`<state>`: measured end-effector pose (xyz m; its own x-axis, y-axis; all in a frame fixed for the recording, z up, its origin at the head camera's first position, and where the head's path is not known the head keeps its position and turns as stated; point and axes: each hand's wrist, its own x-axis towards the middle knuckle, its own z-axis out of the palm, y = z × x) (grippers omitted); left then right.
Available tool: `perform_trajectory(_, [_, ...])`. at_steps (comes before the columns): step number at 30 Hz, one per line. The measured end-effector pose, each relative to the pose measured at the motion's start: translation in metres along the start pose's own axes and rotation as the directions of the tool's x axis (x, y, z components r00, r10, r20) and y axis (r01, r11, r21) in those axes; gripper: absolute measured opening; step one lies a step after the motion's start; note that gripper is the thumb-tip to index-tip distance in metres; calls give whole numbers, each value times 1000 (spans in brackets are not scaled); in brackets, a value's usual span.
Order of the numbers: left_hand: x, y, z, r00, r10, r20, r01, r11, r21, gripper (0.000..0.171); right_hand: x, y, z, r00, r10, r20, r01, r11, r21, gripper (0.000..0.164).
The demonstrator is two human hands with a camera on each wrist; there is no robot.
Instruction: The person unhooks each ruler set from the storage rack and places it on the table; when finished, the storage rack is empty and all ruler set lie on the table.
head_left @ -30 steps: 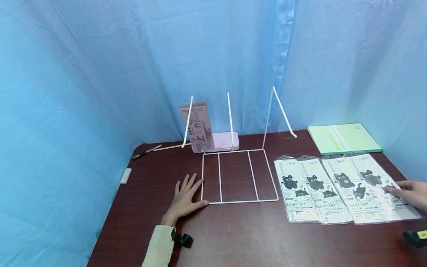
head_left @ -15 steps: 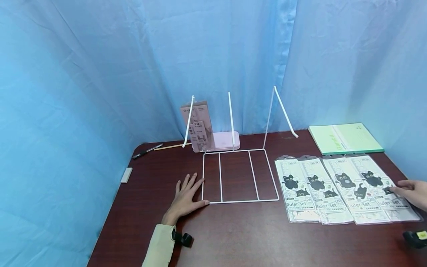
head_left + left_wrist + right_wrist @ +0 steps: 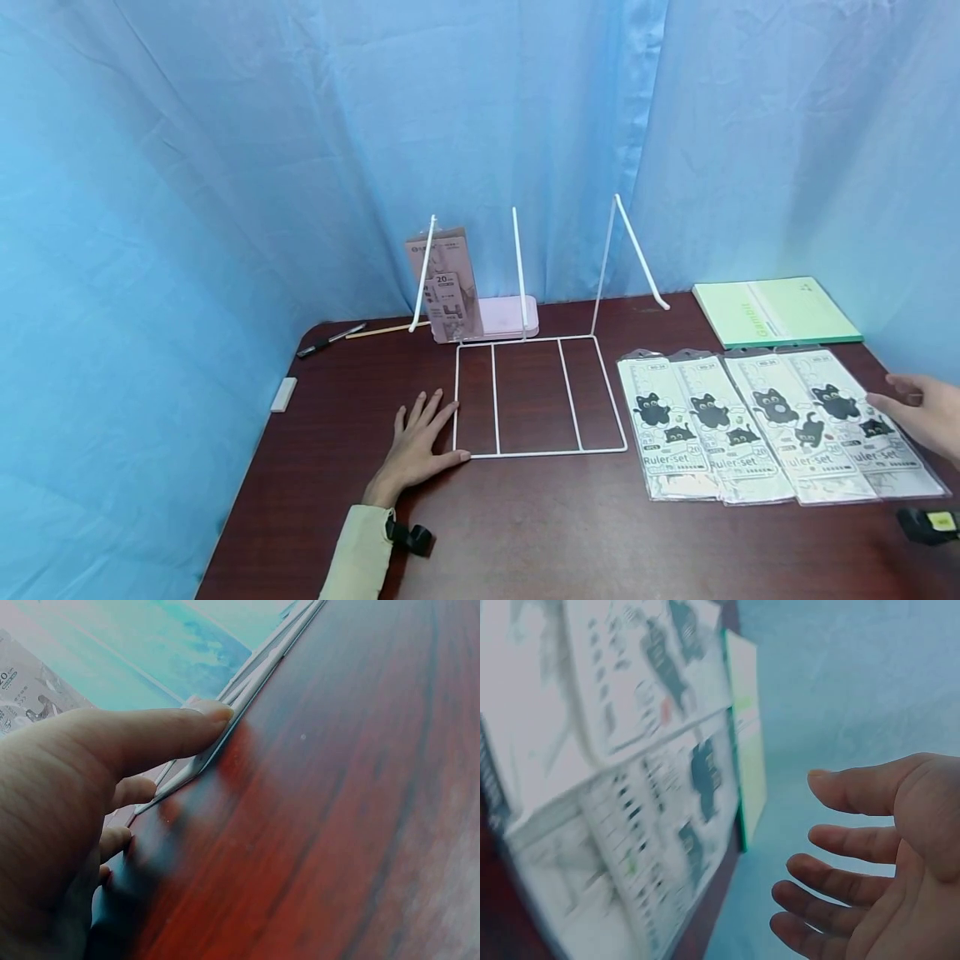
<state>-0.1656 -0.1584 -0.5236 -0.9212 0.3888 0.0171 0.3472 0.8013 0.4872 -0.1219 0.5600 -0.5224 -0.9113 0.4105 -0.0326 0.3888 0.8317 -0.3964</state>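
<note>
My left hand (image 3: 415, 448) lies spread on the table, thumb and fingertips touching the near left corner of a white wire rack (image 3: 525, 455). In the left wrist view, the thumb (image 3: 169, 736) rests across the rack's bar. At the right, my right hand (image 3: 928, 414) hovers just above the rightmost ruler set pack (image 3: 896, 454), holding nothing. The right wrist view shows its fingers (image 3: 840, 879) loosely bent and apart from the packs. Several Ruler-set packs with black cat prints lie overlapping in a row, like this left one (image 3: 671, 458).
A pink ruler package (image 3: 457, 283) leans upright in the rack's left slot, before a pale pink case (image 3: 510, 317). A green notebook (image 3: 776, 312) lies at the back right. A pen (image 3: 330, 340), a thin wooden stick (image 3: 386, 330) and a white eraser (image 3: 282, 395) are at the left.
My right hand has lifted off the rightmost ruler set pack, fingers now parted from it. The left hand and the rack stay where they were.
</note>
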Motion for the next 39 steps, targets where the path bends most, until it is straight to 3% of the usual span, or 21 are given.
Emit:
perform_trajectory(2, [0, 0, -1, 1000, -1, 2, 1, 1000, 0, 86, -6, -14, -6, 999, -43, -15, 44, 999, 25, 79])
perform_trajectory(5, [0, 0, -1, 1000, -5, 6, 5, 1000, 2, 86, -36, -64, -32, 995, -98, -27, 99, 994, 38, 71])
perform_trajectory(8, [0, 1, -1, 1000, -9, 8, 9, 1000, -5, 86, -50, -96, -47, 987, -154, -44, 155, 988, 16, 68])
perform_trajectory(13, [0, 1, -2, 1000, -13, 10, 13, 1000, -15, 85, -59, -127, -56, 968, -243, -67, 244, 970, -4, 64])
perform_trajectory(20, [0, 1, -2, 1000, -17, 13, 17, 1000, -17, 86, -64, -155, -40, 924, -368, -100, 374, 926, 45, 59])
perform_trajectory(24, [0, 1, -1, 1000, -13, 11, 13, 1000, -4, 86, -69, -172, -29, 897, -435, -81, 442, 890, 116, 56])
perform_trajectory(39, [1, 0, 0, 1000, -5, 5, 5, 1000, -7, 86, -90, -234, 24, 820, -572, -13, 555, 791, 259, 57])
